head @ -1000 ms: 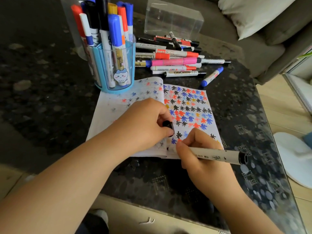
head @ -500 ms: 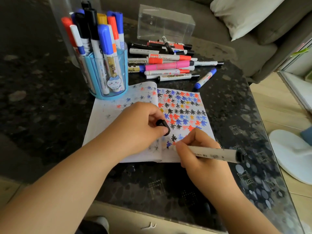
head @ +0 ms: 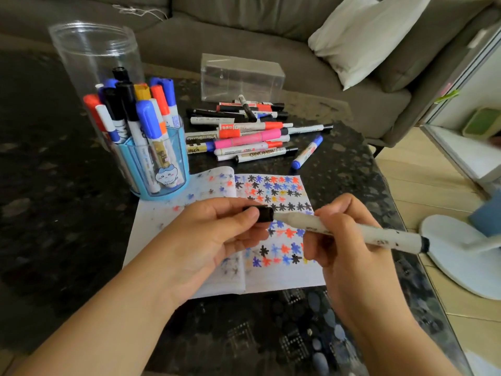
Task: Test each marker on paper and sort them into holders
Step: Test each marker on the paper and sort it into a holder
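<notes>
At the centre of the frame the black cap (head: 262,214), pinched in the left hand (head: 217,237), meets the tip end of the white marker (head: 349,232), which the right hand (head: 349,256) grips round its barrel. The marker's long axis runs from the cap down to the right, its black tail end at centre right; the cap looks only partly seated. The barrel is white, smudged with dark specks. Both hover over the paper (head: 284,278) of coloured stars on the counter (head: 54,213). The blue holder (head: 173,183) stands upper left, nearer the left hand.
</notes>
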